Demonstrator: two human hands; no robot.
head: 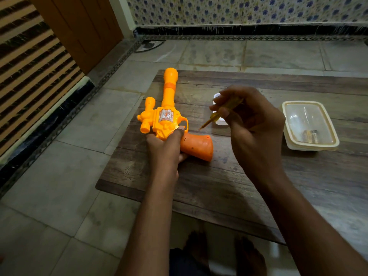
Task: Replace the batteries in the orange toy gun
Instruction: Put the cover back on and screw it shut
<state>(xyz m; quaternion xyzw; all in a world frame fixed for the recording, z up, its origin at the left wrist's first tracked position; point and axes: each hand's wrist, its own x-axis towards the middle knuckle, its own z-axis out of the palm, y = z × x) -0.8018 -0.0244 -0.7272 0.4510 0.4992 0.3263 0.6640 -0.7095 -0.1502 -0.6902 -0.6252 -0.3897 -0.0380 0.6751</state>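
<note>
An orange toy gun (166, 108) lies on a dark wooden board (219, 186), barrel pointing away and darker orange grip (198, 146) toward the right. My left hand (166, 150) holds the gun at the trigger area. My right hand (253, 126) hovers just right of the gun, gripping a yellow-handled screwdriver (217, 115) whose tip points down-left toward the grip without touching it.
A small white container (218, 121) sits mostly hidden behind my right hand. A clear lidded plastic box (310, 125) holding small metallic items stands at the right of the board. Tiled floor surrounds the board; a wooden door and a wall rise at the back. My feet show below.
</note>
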